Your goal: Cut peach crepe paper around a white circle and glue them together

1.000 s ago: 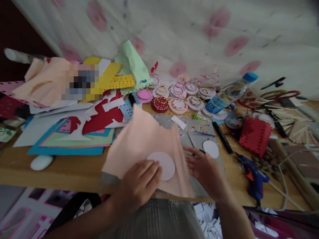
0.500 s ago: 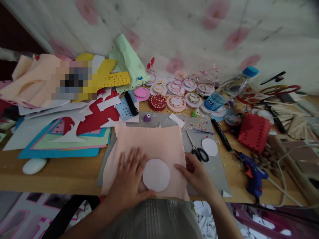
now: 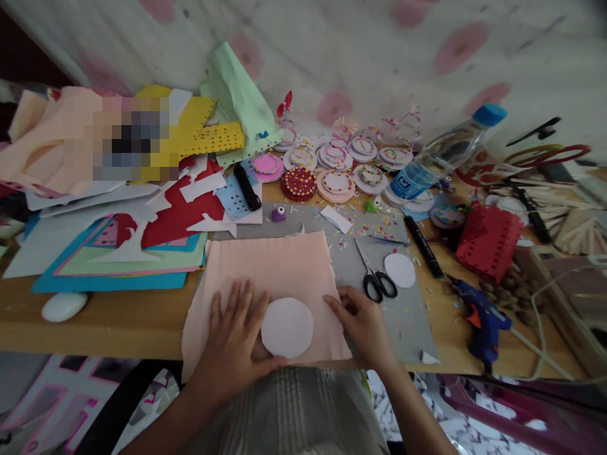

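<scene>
A peach paper sheet point(image 3: 275, 268) lies flat on a grey mat point(image 3: 351, 268) at the front of the wooden table point(image 3: 118, 316). On its near edge rests a white paper circle point(image 3: 287, 327). My left hand point(image 3: 234, 335) lies flat on the sheet, fingers spread, thumb against the circle's lower left rim. My right hand point(image 3: 360, 322) rests on the sheet's right edge with its fingers extended toward the circle and nothing in them. Black scissors point(image 3: 374, 278) lie just beyond my right hand, next to a second white circle point(image 3: 399, 270).
Coloured paper stacks point(image 3: 123, 253) fill the left side. Decorated paper discs point(image 3: 332, 170) stand at the back with a water bottle point(image 3: 441, 158). A black marker point(image 3: 423, 246), red punched paper point(image 3: 488, 240) and a blue glue gun point(image 3: 481, 319) lie right. A white oval object point(image 3: 64, 306) sits front left.
The peach sheet, lifted and moving a second ago, now lies flat on the mat. My left hand has spread flat on it beside the circle, and my right hand has come onto its edge.
</scene>
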The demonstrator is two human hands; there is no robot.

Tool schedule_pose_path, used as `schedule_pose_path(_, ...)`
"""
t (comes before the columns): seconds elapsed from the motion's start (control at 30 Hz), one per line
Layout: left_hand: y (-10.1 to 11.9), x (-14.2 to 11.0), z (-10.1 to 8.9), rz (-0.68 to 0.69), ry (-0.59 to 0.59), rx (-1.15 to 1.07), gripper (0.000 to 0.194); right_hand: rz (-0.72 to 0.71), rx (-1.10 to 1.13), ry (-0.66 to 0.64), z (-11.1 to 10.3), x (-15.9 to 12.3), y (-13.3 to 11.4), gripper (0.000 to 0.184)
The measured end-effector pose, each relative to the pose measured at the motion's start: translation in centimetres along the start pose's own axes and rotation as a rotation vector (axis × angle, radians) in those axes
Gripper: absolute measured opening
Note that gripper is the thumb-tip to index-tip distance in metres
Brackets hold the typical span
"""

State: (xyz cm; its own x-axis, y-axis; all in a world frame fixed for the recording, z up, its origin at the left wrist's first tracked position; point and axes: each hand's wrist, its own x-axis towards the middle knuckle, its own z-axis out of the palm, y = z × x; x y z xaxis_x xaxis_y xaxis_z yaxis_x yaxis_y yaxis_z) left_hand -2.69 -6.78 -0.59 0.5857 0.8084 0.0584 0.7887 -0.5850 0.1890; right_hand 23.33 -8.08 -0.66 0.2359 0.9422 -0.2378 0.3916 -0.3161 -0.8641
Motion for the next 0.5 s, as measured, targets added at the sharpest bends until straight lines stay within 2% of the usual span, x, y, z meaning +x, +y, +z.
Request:
schedule_pose_path(0.13,1.2,1.5,-0.9,0.009,0.02,0.004,0.09,-0.018,-0.01,0.012,0.2,0.1,0.0,0.032)
schedule_pose_path(0.3,2.7,3.7,-1.2,0.042,-0.055,0.007,0.094,-0.057,-0.007,0.04,-0.3,0.2,-0.3,0.03)
schedule_pose_path(0.43,2.5,4.1,-0.9,0.07,-0.069,-0.036,0.104,-0.143,0.034,0.157,-1.9,-2.5,-1.2,0.022)
schedule_pose_path(0.47,2.4,4.1,-0.8,0.102,-0.074,-0.061,0.107,-0.221,0.144,0.036,-2.3,-3.6,-1.3,0.021)
schedule_pose_path(0.5,2.3,4.2,-0.7,0.14,-0.082,-0.089,0.108,-0.3,0.281,-0.184,-2.4,-4.7,-1.3,0.024)
